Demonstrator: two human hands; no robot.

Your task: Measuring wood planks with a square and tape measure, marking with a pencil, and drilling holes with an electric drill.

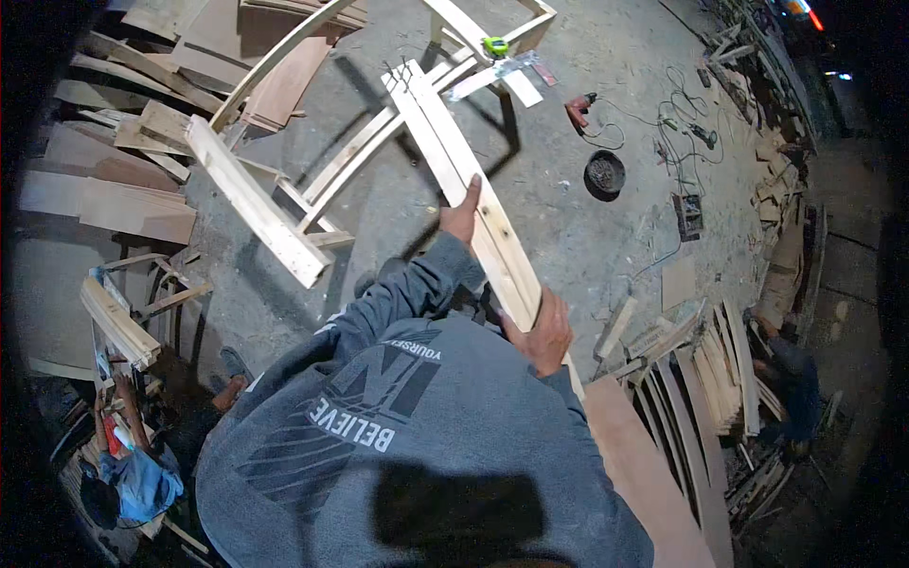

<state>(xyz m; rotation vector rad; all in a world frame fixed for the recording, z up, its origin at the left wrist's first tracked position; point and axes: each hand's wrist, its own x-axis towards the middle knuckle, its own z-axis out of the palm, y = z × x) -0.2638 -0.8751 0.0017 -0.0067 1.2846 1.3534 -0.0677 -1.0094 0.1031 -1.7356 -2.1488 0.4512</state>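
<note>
My left hand (pixel 459 218) grips a long pale timber piece (pixel 502 256) made of strips lying side by side, with several nail-like points at its far end. My right hand (pixel 544 331) is closed round the near end of the same piece. The piece slants away from me over a curved wooden frame (pixel 303 256) on the concrete floor. Near the frame's far side are a green tape measure (pixel 494 47) and some small flat packets or strips (pixel 511 71).
Cut boards (pixel 133 208) are piled at left, more timber (pixel 720 379) at right. A red drill (pixel 580 112), black bowl (pixel 604 175), metal tray (pixel 688 217) and cables (pixel 668 142) lie ahead. One co-worker (pixel 142 473) works at lower left, another (pixel 791 388) at right.
</note>
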